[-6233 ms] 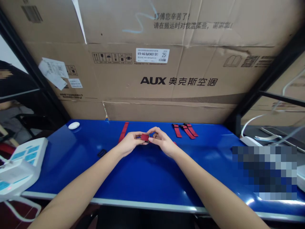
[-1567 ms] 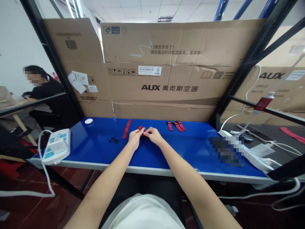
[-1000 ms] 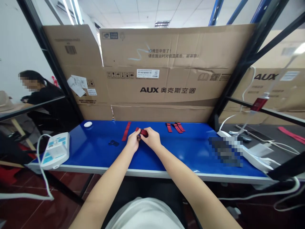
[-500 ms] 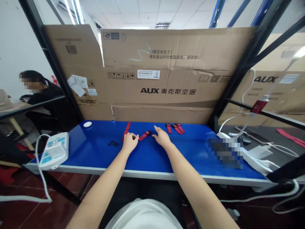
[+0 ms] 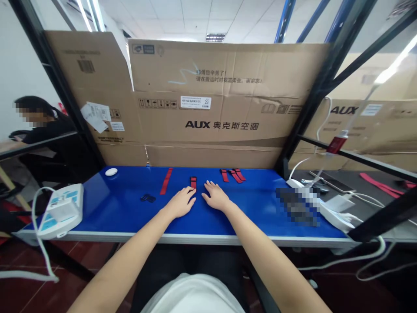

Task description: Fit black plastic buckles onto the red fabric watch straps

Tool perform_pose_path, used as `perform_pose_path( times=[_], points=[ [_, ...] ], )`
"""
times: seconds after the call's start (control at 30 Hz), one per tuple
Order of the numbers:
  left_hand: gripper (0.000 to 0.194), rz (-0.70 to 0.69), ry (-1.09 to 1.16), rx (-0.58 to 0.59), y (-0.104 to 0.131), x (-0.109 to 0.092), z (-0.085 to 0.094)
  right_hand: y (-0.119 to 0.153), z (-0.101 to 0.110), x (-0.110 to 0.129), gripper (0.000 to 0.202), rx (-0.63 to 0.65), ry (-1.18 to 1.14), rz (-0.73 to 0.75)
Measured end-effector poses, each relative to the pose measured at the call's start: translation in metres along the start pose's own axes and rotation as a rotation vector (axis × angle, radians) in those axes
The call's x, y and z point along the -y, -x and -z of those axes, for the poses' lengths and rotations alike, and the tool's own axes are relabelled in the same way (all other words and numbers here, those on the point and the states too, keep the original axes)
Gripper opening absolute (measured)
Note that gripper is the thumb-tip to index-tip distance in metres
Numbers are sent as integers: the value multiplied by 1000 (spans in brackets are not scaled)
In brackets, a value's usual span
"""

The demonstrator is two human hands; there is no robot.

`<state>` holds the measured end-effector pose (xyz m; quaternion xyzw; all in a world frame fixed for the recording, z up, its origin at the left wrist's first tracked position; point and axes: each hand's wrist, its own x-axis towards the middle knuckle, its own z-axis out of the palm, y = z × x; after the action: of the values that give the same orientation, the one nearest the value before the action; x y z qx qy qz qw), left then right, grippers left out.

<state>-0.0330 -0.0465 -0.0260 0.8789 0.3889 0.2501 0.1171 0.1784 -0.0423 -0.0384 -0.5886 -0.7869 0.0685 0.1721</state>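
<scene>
A short red webbing strap with a black buckle (image 5: 193, 181) lies upright on the blue tabletop in the middle. My left hand (image 5: 181, 202) rests at its near end, fingertips touching the strap or just over it, fingers stretched out and not closed round it. To the right, my right hand (image 5: 216, 196) lies palm down on the table with its fingers apart, holding nothing. A longer plain red strap (image 5: 166, 181) lies to the left, with loose black buckles (image 5: 147, 198) nearer to me. Several buckled red straps (image 5: 236, 175) sit at the back right.
On the blue table (image 5: 117, 217) a white power strip (image 5: 61, 213) with a cable stands left, and a small white disc (image 5: 111, 172) behind it. A cardboard panel (image 5: 202, 150) closes the back. Cables and a phone (image 5: 332, 180) are on the right; a person (image 5: 45, 126) sits far left.
The buckled strap has gone from slanting between my hands to lying straight on the table. My left hand has let go of its pinch and spread; my right hand has come down flat.
</scene>
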Motion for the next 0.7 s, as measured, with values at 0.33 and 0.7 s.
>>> perform_pose_path(
  times=[0.33,0.7],
  points=[
    [62,275,-87,-118,-1,16,-6,4,-5,21,81,-35,47,-3],
    [67,318,-100,-80,1,25,-8,2,-5,23,84,36,48,-42]
  ],
)
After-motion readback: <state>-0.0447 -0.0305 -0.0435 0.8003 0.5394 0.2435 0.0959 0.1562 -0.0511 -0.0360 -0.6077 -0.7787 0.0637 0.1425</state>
